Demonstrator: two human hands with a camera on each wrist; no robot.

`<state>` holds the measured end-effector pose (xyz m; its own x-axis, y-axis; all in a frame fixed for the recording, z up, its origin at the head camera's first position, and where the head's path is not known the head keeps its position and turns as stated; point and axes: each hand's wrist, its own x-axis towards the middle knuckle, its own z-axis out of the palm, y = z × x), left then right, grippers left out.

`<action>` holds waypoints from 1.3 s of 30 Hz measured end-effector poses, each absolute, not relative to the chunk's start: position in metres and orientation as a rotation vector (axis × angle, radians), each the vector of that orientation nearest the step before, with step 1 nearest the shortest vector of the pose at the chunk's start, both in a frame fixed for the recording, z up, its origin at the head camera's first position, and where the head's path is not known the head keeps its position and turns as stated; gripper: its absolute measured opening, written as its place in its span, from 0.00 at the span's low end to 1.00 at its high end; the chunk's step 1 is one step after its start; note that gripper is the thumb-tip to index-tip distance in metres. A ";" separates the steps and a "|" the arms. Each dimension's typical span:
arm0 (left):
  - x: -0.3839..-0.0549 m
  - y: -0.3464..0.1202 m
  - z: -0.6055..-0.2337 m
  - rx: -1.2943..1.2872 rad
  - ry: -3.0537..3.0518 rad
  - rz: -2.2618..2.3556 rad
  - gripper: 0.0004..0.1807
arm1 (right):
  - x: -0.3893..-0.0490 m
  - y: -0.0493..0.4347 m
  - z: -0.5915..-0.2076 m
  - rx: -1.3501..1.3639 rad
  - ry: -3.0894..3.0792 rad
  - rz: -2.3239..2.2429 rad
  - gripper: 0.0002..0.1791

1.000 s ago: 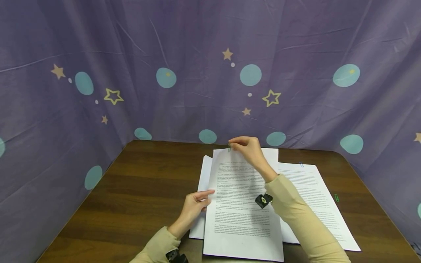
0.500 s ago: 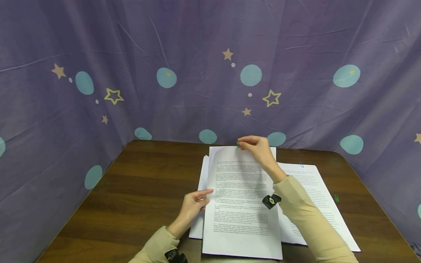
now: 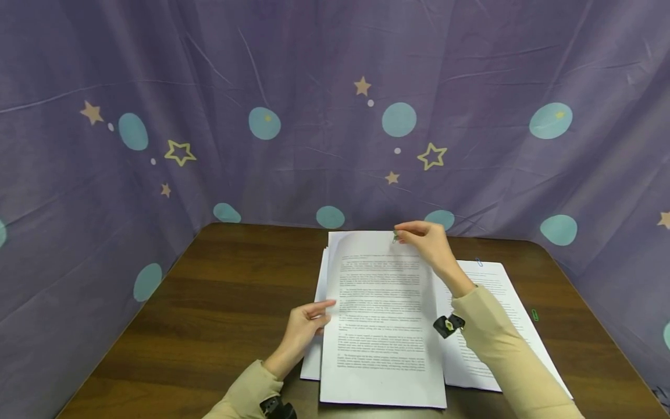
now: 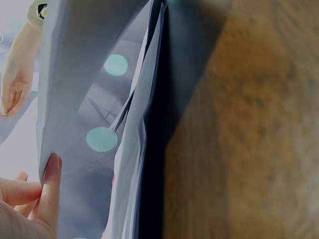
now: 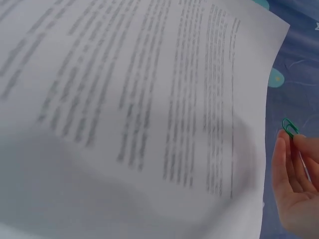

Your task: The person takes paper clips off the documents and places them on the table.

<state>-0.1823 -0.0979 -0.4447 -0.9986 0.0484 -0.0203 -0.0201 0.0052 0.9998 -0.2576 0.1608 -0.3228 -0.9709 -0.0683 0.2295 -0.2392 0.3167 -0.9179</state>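
My left hand (image 3: 303, 327) pinches the left edge of a printed stack of paper (image 3: 377, 349), thumb on one side and fingers on the other. In the left wrist view the raised sheets (image 4: 75, 74) stand apart from other papers (image 4: 130, 164) below. Between thumb and fingertips my right hand (image 3: 430, 244) pinches a green paper clip (image 5: 290, 127), near the top edge of the stack. The right wrist view shows the clip off to the side of the paper's edge, with background between them.
Under the held stack, a white sheet (image 3: 314, 361) sticks out at left. Another printed stack (image 3: 494, 314) lies at right, with a blue paper clip (image 3: 478, 262) on its top edge. A second green paper clip (image 3: 534, 315) lies on the wooden table (image 3: 209, 326). A patterned curtain (image 3: 314, 163) hangs behind.
My right hand has moved right along the top of the stack with the green paper clip. The held stack has shifted slightly left, my left hand with it.
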 end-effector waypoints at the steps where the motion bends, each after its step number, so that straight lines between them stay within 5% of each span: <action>1: -0.182 -0.098 -0.445 0.028 2.193 2.179 0.17 | -0.257 0.163 -0.324 0.278 -2.429 1.724 0.15; 20: -0.184 -0.103 -0.444 -0.049 2.217 2.182 0.17 | -0.251 0.212 -0.347 0.245 -2.419 1.667 0.19; 26: -0.185 -0.104 -0.444 -0.062 2.199 2.206 0.17 | -0.317 0.278 -0.444 0.278 -2.324 1.787 0.18; 30: -0.186 -0.105 -0.446 -0.055 2.183 2.219 0.17 | -0.326 0.307 -0.470 0.252 -2.344 1.736 0.16; 39: -0.187 -0.106 -0.445 -0.082 2.178 2.220 0.17 | -0.270 0.304 -0.421 0.248 -2.368 1.696 0.16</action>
